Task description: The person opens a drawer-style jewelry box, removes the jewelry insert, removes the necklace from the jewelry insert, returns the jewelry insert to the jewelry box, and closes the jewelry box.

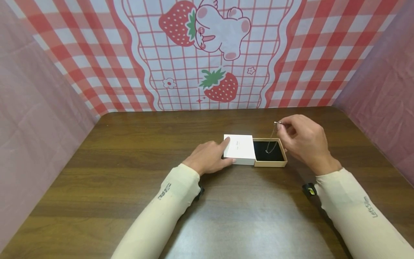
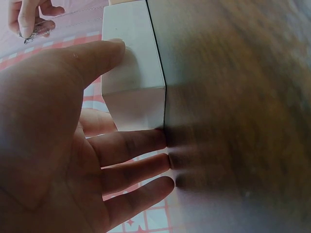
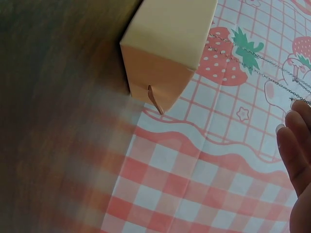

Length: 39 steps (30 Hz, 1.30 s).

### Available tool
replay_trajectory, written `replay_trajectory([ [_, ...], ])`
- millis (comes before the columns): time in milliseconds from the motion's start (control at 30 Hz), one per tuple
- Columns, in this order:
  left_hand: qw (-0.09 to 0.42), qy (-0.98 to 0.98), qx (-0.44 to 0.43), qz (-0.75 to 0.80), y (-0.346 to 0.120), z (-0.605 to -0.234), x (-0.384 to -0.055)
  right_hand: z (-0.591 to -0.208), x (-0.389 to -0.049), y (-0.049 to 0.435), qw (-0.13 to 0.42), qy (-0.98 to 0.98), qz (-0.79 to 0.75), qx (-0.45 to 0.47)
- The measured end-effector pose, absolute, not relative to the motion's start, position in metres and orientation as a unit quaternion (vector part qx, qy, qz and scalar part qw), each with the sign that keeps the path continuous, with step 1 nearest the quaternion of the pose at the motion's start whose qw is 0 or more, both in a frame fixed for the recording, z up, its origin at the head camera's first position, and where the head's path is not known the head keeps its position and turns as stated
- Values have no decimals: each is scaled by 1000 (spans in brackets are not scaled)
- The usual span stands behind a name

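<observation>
A thin silver necklace (image 1: 277, 123) hangs from my right hand (image 1: 302, 138), pinched between thumb and fingertips. Its lower loop dangles over the black pad (image 1: 261, 150) of a tan drawer box (image 1: 271, 164). This drawer sticks out from the right side of a white box sleeve (image 1: 240, 147), which lies flat on the table. My left hand (image 1: 207, 156) holds the sleeve's left end, index finger on top and thumb (image 2: 104, 58) against the near side. In the left wrist view the other fingers stretch out to the tabletop. A small ribbon tab (image 3: 155, 99) shows on the drawer's end.
Brown wood-grain table (image 1: 129, 151) lies under everything. Behind it hangs a red-and-white checked cloth (image 1: 136, 57) with strawberries and a cartoon animal. Pinkish curtains (image 1: 35, 108) close off both sides.
</observation>
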<state>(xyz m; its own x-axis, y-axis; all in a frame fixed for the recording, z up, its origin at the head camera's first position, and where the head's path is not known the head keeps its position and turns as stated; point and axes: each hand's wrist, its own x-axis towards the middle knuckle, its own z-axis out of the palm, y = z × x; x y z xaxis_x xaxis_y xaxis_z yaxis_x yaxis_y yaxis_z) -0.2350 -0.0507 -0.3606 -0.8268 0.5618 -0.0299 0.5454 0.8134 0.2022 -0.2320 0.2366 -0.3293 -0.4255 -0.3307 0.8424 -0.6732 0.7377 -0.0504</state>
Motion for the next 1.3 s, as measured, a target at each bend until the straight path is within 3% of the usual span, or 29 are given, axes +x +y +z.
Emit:
replay_trajectory([
  [1300,53,952,283,100,-50,-360,-235,-328,-233,238,486,-812,204,251],
])
